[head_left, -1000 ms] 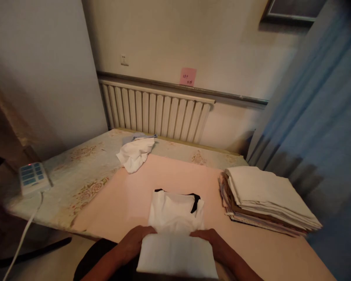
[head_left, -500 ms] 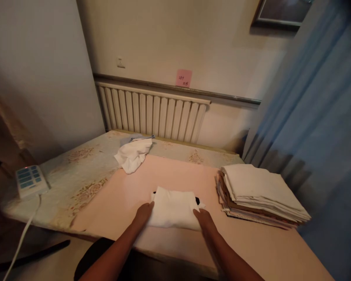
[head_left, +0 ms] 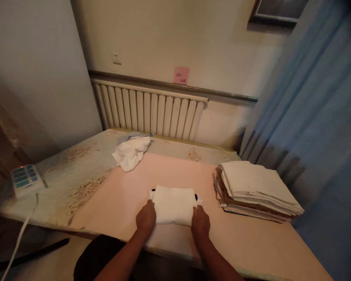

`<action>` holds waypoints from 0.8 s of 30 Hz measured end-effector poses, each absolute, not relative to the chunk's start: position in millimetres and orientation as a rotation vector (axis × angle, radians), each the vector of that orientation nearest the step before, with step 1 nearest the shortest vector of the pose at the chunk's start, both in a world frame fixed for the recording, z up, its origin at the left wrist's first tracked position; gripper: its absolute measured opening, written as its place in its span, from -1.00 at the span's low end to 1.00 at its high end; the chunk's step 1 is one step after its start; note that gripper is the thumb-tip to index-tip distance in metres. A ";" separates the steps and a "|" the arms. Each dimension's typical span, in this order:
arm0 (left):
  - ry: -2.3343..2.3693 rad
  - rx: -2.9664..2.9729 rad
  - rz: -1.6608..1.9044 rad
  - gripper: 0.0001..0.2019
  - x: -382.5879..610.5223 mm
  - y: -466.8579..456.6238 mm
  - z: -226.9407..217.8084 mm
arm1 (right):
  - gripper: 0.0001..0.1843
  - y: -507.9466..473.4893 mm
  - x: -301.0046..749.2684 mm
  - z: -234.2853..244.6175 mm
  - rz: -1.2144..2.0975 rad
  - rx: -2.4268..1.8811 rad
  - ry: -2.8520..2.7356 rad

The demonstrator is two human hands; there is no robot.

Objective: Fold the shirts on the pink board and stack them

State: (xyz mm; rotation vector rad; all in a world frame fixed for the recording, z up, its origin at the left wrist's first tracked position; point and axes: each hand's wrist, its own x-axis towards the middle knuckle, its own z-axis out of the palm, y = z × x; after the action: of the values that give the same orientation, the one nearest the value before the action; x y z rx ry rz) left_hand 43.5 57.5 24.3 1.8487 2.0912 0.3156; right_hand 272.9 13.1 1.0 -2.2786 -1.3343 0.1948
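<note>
A folded white garment with black trim (head_left: 173, 203) lies on the pink mat (head_left: 134, 183) near the table's front edge. My left hand (head_left: 146, 217) grips its near left corner, fingers curled on the cloth. My right hand (head_left: 200, 223) grips its near right corner the same way. Both forearms reach in from the bottom of the view.
A stack of folded cloths (head_left: 256, 189) sits to the right on the mat. A crumpled white cloth (head_left: 130, 153) lies at the back left. A power strip (head_left: 25, 178) with a white cord rests at the table's left edge. A radiator (head_left: 148, 113) and a blue curtain (head_left: 316, 117) lie behind.
The near half of the garment was folded forward over the far half. My hands moved with it and now hold the near corners of the smaller bundle.
</note>
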 end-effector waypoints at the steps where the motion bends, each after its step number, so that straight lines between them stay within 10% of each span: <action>1: 2.096 1.864 0.298 -0.64 43.7 57.6 24.1 | -0.64 12.9 271.4 2.0 0.173 -2.326 -1.339; 24: 1.737 2.712 0.585 -0.55 140.8 76.9 -13.4 | -0.69 17.0 281.4 -8.1 0.140 -2.254 -1.460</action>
State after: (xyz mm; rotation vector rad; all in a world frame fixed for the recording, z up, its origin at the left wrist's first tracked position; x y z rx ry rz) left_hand 140.8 76.9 -13.4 2.7116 1.7372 0.5845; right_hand 281.4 17.0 -8.1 -2.2540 -1.4600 0.1403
